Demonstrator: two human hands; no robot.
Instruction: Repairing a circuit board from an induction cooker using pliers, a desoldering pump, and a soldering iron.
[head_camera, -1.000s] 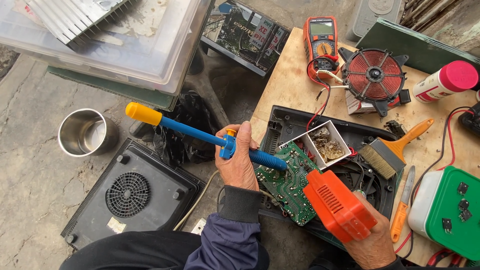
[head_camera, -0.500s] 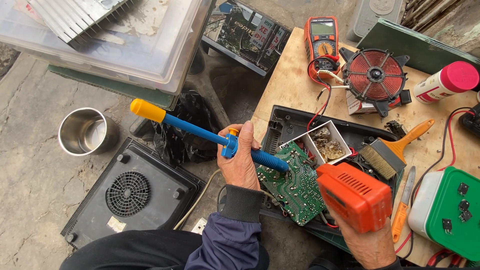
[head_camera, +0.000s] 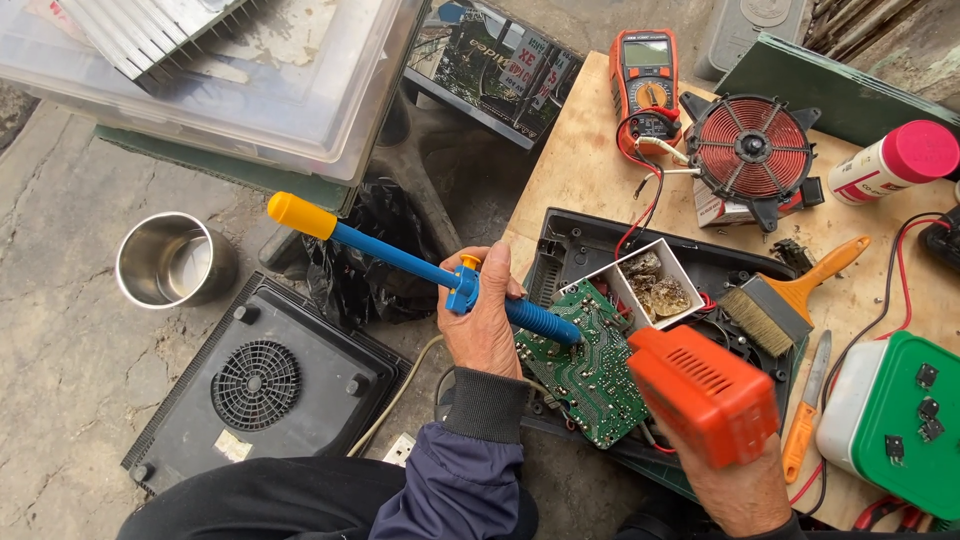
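Hands at work over a green circuit board (head_camera: 585, 375) that lies tilted on an opened black appliance casing (head_camera: 570, 245) at the near edge of the wooden table (head_camera: 570, 160). The left hand (head_camera: 483, 325) is closed around a blue desoldering pump (head_camera: 420, 268) with a yellow plunger end, its tip touching the board; this grip and the pump's slant are much as they were half a second ago. The right hand (head_camera: 735, 480) is wrapped round an orange soldering gun (head_camera: 700, 390), whose nose points at the board. A second ago the gun sat lower and more steeply tilted; it has since swung up and nearer the pump's tip. Just beside the board stands a small white box (head_camera: 650, 290) of brownish lumps, with a brush (head_camera: 785, 300) near it.
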